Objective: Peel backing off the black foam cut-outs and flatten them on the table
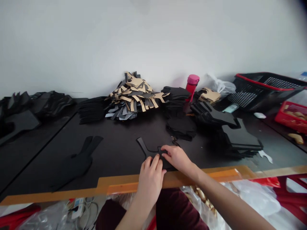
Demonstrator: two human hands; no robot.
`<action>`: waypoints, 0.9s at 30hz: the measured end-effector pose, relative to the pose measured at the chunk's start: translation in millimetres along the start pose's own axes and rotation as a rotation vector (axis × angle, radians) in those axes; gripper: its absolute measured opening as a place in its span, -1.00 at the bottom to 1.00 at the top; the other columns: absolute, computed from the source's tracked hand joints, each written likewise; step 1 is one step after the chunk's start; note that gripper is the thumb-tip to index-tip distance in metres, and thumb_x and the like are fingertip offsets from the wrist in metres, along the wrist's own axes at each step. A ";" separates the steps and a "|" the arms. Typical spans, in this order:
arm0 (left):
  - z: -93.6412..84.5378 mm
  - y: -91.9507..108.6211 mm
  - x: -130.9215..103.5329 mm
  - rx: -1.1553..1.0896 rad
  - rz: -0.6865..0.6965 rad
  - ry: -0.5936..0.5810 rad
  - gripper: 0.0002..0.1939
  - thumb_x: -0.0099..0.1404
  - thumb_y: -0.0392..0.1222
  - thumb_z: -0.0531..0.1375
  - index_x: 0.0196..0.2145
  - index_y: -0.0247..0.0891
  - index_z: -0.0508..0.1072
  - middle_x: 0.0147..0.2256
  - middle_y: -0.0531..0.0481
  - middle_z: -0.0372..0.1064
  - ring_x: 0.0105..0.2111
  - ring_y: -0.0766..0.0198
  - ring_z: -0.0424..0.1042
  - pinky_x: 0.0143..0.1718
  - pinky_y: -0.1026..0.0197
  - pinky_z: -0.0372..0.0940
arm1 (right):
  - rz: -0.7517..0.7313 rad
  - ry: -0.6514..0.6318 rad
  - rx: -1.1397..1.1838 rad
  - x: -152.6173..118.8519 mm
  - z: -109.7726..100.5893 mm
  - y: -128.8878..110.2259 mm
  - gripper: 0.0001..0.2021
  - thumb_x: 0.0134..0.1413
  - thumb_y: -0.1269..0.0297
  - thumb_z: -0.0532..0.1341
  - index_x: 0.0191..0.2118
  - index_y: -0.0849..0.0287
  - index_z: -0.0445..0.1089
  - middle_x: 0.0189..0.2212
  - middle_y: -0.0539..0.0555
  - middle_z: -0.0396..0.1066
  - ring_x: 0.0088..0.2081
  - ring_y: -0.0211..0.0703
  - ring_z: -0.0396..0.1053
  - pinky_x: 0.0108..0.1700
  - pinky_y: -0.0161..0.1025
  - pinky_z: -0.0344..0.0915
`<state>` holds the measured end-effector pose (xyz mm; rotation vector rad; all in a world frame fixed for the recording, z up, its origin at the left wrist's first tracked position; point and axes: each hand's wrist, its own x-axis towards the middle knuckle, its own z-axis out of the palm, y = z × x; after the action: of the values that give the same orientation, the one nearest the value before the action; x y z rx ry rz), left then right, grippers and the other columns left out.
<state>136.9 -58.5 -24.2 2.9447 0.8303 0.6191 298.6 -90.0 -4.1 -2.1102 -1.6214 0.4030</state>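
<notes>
The left hand (153, 169) lies with fingers extended on a black cut-out piece (143, 147) near the counter's (117, 156) front edge; the right hand (176, 156) touches it, pinching or not I cannot tell. Any print on the pale tube (231, 108) is illegible.

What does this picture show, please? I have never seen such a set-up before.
There is no machine here: a person works bare-handed. The single picture comes from a camera worn on the head, looking forward and down. The left hand and right hand both touch a flat, dark cut-out piece on the black table, near its front edge; whether it is gripped or only pressed, I cannot tell. Behind it is a heap of beige and grey cut-out pieces. Further right are a red bottle with a pink lid and a black plastic basket with a red rim.
</notes>
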 end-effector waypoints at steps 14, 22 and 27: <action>12.1 -6.4 -6.7 0.140 0.051 0.109 -0.66 0.26 -0.43 -0.01 -0.09 -0.28 0.42 0.01 -0.05 0.32 -0.10 0.16 0.27 -0.12 0.10 0.28 | -0.047 0.043 0.014 -1.5 3.9 3.3 -0.76 0.07 0.37 0.15 -0.12 0.15 0.42 -0.32 0.05 0.43 -0.32 -0.23 0.37 -0.24 -0.34 0.24; 12.2 -1.8 -7.6 0.165 0.036 0.077 -0.66 0.24 -0.41 0.01 -0.07 -0.28 0.41 0.02 -0.02 0.30 -0.07 0.13 0.24 -0.08 0.07 0.24 | -0.045 0.034 -0.039 -3.2 3.6 1.8 -0.76 0.11 0.36 0.13 -0.10 0.13 0.40 -0.29 0.06 0.39 -0.32 -0.22 0.36 -0.23 -0.34 0.25; 10.6 -0.3 -7.5 0.187 0.025 0.023 -0.64 0.25 -0.39 0.02 -0.02 -0.27 0.38 0.09 -0.01 0.24 -0.04 0.12 0.21 -0.06 0.06 0.22 | -0.027 0.067 -0.184 -10.1 8.5 -2.5 -0.74 0.17 0.31 0.07 -0.04 0.09 0.37 -0.23 0.10 0.31 -0.32 -0.21 0.36 -0.33 -0.34 0.25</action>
<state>135.0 -61.1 -36.7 3.1246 0.9024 0.6096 289.7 -97.7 -10.5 -2.2062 -1.7032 0.1774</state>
